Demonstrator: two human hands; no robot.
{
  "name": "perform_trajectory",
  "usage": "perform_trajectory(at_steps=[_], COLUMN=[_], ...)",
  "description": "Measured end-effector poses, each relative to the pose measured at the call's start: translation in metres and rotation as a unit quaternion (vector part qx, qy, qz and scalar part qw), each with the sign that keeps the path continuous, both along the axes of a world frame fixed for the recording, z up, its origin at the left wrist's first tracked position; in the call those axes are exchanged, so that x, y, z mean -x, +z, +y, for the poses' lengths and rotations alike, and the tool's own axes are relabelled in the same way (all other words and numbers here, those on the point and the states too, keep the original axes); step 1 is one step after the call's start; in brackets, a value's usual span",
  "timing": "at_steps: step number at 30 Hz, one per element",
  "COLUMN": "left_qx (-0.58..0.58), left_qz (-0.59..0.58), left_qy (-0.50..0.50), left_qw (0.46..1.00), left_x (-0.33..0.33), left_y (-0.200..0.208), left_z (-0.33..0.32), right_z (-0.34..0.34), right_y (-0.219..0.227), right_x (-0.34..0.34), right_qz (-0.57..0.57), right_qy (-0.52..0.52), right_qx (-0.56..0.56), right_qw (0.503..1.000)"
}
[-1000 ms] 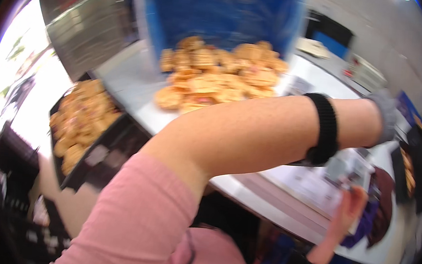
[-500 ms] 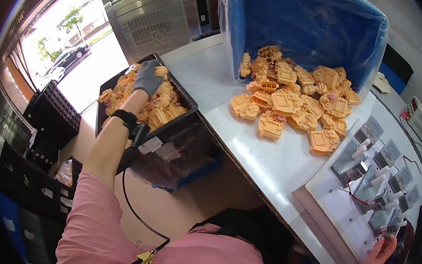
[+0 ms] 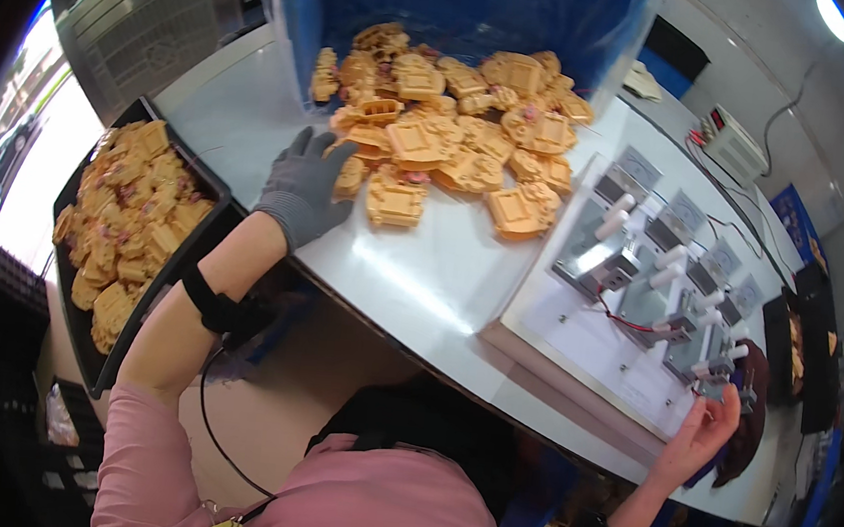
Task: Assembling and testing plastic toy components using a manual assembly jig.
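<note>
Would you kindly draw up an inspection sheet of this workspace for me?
Surface: glossy white tabletop, reflecting light.
Job's things: yellow-orange moulded plastic parts, heaped at an open blue film-lined bin; white flat board with grey metal fixtures.
Clutter: dark maroon cloth-like item at the tabletop's right end; pale folded cloth right of the bin.
Left hand: grey-gloved, at the heap's left edge; grip unclear.
Right hand: bare, fingers at the board's nearest fixture; grip unclear.
Cables: thin red wire on the board; thin black cable below the left wrist.
Surroundings: black plastic crate of similar parts at left; beige box-shaped instrument beyond the board; lit lamp, upper right.
</note>
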State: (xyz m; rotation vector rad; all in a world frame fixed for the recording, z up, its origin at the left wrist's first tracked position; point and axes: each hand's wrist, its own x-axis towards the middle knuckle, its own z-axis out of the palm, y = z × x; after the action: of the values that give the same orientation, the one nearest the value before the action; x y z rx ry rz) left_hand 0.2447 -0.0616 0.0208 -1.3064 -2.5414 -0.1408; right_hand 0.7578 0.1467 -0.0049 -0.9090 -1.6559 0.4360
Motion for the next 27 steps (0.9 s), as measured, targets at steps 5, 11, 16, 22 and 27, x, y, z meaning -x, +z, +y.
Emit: perform_trajectory(at_steps=[5, 11, 16, 22, 27], left_qx=[-0.079, -0.139, -0.366, -0.545, -0.459], left_qz=[-0.128, -0.144, -0.345, -0.764, -0.833], left_qy=[0.004, -0.008, -0.061, -0.033, -0.085], left_qw=[0.989, 0.980, 0.862, 0.343, 0.298], left_x=[0.034, 0.054, 0.082, 0.033, -0.023], left_y=[-0.024, -0.030, -0.035, 0.014, 0.045], left_z=[0.002, -0.038, -0.045, -0.038, -0.022], right_z=[-0.035, -0.053, -0.060, -0.054, -0.045], right_y=[0.025, 0.044, 0.048, 0.044, 0.033], right_x=[0.039, 0.080, 0.129, 0.169, 0.173], right_qz=[-0.039, -0.026, -0.019, 0.033, 0.079], right_qy=[-0.035, 0.054, 0.210, 0.257, 0.275], right_qx=[-0.033, -0.007, 0.122, 0.181, 0.192], right_qw=[0.998, 0.998, 0.970, 0.949, 0.939])
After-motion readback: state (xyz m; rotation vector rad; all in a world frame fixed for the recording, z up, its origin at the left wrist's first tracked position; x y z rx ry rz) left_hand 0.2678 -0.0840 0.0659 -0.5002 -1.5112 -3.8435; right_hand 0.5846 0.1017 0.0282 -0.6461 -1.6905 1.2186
